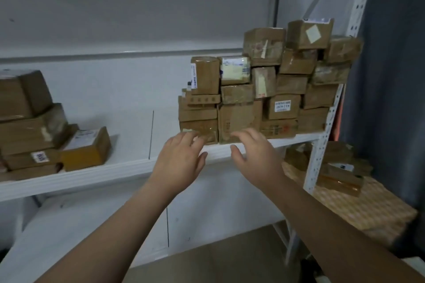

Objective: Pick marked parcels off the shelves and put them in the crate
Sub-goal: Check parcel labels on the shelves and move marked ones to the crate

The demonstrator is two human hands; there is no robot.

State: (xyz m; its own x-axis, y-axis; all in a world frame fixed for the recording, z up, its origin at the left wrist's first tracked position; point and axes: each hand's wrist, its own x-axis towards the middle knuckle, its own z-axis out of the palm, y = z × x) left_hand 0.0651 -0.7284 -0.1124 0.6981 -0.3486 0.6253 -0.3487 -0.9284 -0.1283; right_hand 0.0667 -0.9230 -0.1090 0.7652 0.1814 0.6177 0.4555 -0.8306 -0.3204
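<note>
Both hands are up at the white shelf (128,167), and I log no grip on anything. The left hand (179,161) is spread, fingers nearly straight, with its fingertips at the front face of the bottom-left parcel (199,130) of the main stack (276,80). The frame is blurred there, so I cannot tell whether they touch it or are just short. The right hand (255,154) is loosely open, fingers slightly bent and thumb out over the shelf's front edge, fingertips in front of the larger bottom parcel (239,119). The main stack is taped brown parcels, several tiers high, on the shelf's right end by the perforated upright (322,145). One labelled parcel (282,106) shows white print toward me. A smaller stack (27,122) sits at the shelf's left end, with a yellowish parcel (86,148) beside it. The lower parcels (340,172) lie beneath the shelf's right end on a patterned surface (379,209).
</note>
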